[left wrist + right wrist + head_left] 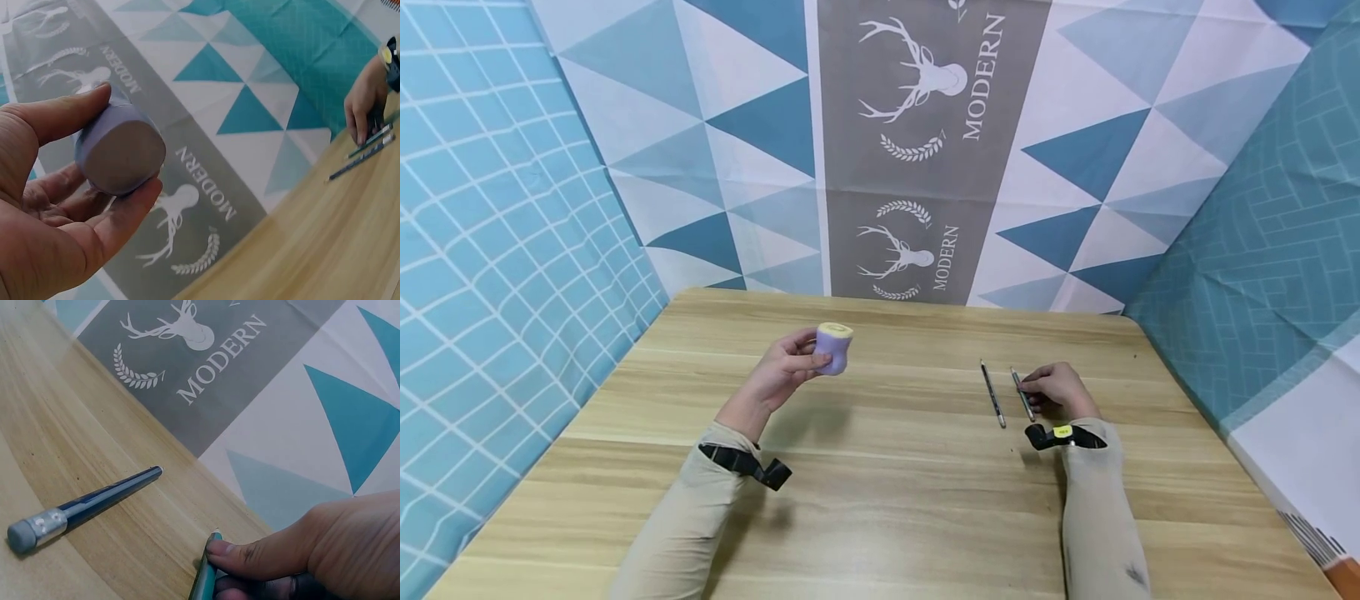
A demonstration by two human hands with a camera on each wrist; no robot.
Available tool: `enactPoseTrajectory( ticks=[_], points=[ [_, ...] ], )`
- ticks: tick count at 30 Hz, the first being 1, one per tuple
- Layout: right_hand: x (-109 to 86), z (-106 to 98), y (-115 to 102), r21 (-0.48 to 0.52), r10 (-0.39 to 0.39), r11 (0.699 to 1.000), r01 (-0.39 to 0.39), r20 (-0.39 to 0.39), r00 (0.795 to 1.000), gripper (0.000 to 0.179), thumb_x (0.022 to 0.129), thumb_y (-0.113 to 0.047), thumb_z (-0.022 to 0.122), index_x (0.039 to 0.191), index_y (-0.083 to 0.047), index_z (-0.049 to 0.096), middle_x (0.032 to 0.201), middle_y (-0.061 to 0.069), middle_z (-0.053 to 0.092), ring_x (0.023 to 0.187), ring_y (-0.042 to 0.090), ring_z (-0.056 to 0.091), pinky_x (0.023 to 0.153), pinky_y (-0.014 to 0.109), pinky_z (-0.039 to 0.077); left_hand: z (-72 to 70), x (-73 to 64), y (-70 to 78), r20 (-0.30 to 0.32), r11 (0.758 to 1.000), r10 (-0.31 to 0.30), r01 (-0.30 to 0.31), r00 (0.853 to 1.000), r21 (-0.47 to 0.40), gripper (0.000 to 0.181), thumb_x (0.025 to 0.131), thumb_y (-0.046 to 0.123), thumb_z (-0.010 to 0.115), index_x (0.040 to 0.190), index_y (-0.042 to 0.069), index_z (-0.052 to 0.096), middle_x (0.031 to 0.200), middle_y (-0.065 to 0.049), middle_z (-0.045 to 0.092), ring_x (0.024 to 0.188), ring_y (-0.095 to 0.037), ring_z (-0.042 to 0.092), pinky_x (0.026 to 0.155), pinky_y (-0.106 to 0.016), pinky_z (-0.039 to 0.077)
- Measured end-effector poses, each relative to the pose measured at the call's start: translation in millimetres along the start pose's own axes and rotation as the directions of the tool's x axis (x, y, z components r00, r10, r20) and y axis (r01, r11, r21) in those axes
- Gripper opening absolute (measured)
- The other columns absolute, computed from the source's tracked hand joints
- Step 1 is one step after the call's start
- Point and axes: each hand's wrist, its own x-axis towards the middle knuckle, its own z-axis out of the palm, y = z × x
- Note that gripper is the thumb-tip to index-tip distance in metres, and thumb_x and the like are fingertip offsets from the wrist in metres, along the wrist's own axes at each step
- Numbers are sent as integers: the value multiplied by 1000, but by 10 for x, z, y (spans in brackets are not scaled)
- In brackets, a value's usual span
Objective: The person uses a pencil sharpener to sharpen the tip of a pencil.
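Observation:
My left hand holds a small purple object with a pinched-in waist and a yellow top, raised above the table. In the left wrist view its flat, dull base faces the camera, between thumb and fingers; its exact kind is unclear. On the right, my right hand pinches a green pencil, thumb on top, down at the table. Just left of that pencil a dark blue pencil lies on the wood, its metal band and grey eraser towards me, touched by neither hand.
The wooden table reaches back to a patterned cloth that hangs behind it. Blue gridded cloth stands along the left side, and teal cloth along the right. Each wrist wears a black strap with a small camera.

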Motion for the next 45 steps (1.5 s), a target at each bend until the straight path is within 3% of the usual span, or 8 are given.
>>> enactPoseTrajectory(
  ticks=[7,14,18,23,27,34,41,45],
  points=[
    [-26,-32,0,36,8,999,-9,17,1000,25,94,-9,68,106,13,66,69,5,63,60,14,62,58,29,58,-102,73,-112,-65,997,4,2,998,81,60,86,-10,61,141,-11,38,117,-8,63,104,-16,61,87,-27,54],
    [-58,-92,-7,92,21,995,-25,51,998,33,96,-14,66,114,13,62,76,7,65,64,15,64,61,32,60,-279,172,-348,-120,993,1,13,993,114,58,85,-13,64,139,-7,41,115,-8,65,103,-13,62,86,-24,53],
    [-85,-117,-51,97,13,995,-19,60,998,38,97,-16,65,121,13,58,81,8,66,67,16,64,64,33,60,-373,228,-488,-151,989,-9,31,989,146,61,84,-15,65,140,-9,40,121,-16,65,104,-15,62,85,-23,54],
    [-126,-152,-139,104,-14,995,8,65,998,39,97,-18,64,122,12,57,82,9,65,68,18,64,63,33,59,-421,263,-593,-182,982,-25,58,983,180,65,82,-16,67,141,-7,40,133,-26,57,118,-29,58,91,-26,53],
    [-175,-180,-208,98,-51,994,46,51,997,42,98,-20,64,123,11,56,85,11,66,69,19,65,65,34,59,-430,260,-644,-183,971,-31,73,983,226,66,82,-15,68,141,-6,40,136,-28,53,127,-38,52,99,-35,50],
    [-261,-228,-325,99,-127,987,123,31,991,45,97,-21,65,126,13,55,90,14,66,75,21,66,68,36,60,-467,273,-763,-166,950,-16,66,986,304,64,79,-16,71,135,-5,43,131,-32,56,124,-41,54,108,-48,40],
    [-353,-270,-443,139,-199,972,192,41,979,46,97,-20,66,126,13,54,90,10,64,78,23,66,69,36,61,-475,293,-804,-130,934,-1,48,992,354,60,78,-18,72,129,-5,43,128,-35,56,125,-46,52,111,-53,35],
    [-430,-272,-540,175,-263,952,250,55,963,48,97,-19,67,127,15,52,90,9,64,75,19,65,68,35,61,-467,281,-787,-123,911,7,44,992,411,56,77,-16,74,121,-5,41,123,-35,59,123,-47,53,111,-54,33]
  ],
)
